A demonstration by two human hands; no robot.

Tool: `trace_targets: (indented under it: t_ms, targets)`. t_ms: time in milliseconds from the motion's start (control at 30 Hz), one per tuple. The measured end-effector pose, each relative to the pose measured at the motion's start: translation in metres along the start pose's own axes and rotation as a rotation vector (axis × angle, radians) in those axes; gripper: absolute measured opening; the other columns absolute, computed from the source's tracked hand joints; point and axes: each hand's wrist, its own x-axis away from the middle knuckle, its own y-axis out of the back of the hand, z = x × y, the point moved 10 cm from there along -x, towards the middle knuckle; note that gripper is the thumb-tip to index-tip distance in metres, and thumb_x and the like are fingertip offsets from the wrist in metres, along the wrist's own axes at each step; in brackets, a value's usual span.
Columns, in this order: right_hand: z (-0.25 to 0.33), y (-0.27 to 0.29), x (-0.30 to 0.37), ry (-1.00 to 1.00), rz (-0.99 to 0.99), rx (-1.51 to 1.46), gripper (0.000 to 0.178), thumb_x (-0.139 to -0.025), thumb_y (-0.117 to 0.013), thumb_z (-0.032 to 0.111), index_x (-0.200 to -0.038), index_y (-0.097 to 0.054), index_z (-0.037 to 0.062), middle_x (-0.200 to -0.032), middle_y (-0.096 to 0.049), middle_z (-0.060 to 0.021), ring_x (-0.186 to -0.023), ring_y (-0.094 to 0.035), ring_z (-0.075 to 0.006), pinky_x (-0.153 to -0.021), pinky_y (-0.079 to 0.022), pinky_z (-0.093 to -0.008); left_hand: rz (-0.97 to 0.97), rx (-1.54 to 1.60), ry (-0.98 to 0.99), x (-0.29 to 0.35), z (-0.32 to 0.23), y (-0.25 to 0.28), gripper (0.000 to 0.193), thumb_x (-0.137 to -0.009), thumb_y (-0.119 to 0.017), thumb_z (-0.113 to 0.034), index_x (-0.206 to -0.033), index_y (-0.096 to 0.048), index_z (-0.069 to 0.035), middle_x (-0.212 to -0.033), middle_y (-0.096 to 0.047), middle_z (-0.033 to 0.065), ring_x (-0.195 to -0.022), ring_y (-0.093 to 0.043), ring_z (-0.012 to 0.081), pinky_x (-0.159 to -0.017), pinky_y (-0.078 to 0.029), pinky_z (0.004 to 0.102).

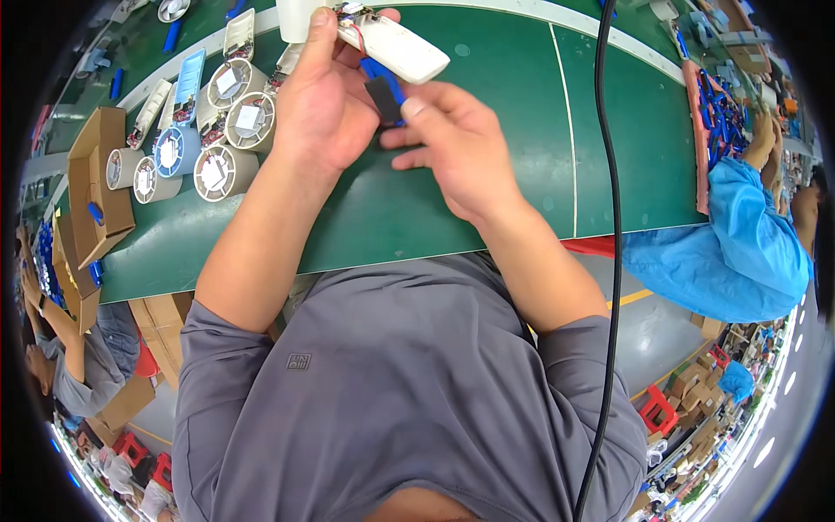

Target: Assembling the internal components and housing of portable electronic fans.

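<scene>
My left hand (315, 117) is closed round a white plastic housing (404, 47) near the far edge of the green bench. Its handle half points to the right, and small electronic parts and wires show at its open end. A red wire runs down from there toward a blue battery pack (376, 70) with a black pad on its side. Thumb and fingers of my right hand (465, 143) pinch the lower end of that battery pack. A white cylinder (296, 19) stands out beside my left fingers; whether it joins the housing is hidden.
Several white and light blue round-headed units (226, 172) crowd the bench to the left, beside a cardboard box (103, 178). A black cable (611, 174) hangs down at right. Farther right, a co-worker's blue sleeve (739, 235) reaches beside a pink-edged tray (698, 148) of blue battery packs.
</scene>
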Motion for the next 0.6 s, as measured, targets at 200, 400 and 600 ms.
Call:
trace_targets:
  t_ms: [200, 400, 600]
  targets:
    - [-0.01, -0.011, 0.026, -0.098, 0.1, -0.013, 0.022, -0.084, -0.063, 0.007, -0.102, -0.055, -0.002, -0.082, -0.063, -0.01, -0.065, -0.06, -0.0134, -0.053, -0.049, -0.0233, 0.024, -0.322, -0.279, 0.0, -0.029, 0.003, 0.037, -0.097, -0.039, -0.026, -0.118, -0.048, 0.003, -0.114, -0.057, 0.0172, -0.099, -0.056, 0.0207, -0.087, -0.044, 0.0354]
    - [0.052, 0.005, 0.031, 0.454, -0.047, 0.117, 0.021, -0.076, -0.067, -0.002, -0.094, -0.054, -0.0033, -0.079, -0.062, -0.0077, -0.064, -0.057, -0.0056, -0.05, -0.044, -0.0184, 0.178, -0.284, -0.166, 0.007, -0.009, -0.003, 0.039, -0.097, -0.036, -0.025, -0.122, -0.045, 0.004, -0.108, -0.059, 0.0155, -0.095, -0.057, 0.0198, -0.084, -0.046, 0.0343]
    - [0.059, 0.004, 0.031, 0.655, -0.151, 0.522, 0.021, -0.071, -0.07, 0.003, -0.087, -0.056, -0.001, -0.073, -0.062, -0.0072, -0.056, -0.056, -0.0066, -0.044, -0.043, -0.0201, 0.25, -0.325, -0.119, 0.01, 0.002, -0.011, 0.033, -0.093, -0.043, -0.013, -0.123, -0.045, 0.002, -0.108, -0.059, 0.0138, -0.095, -0.057, 0.0178, -0.084, -0.047, 0.0333]
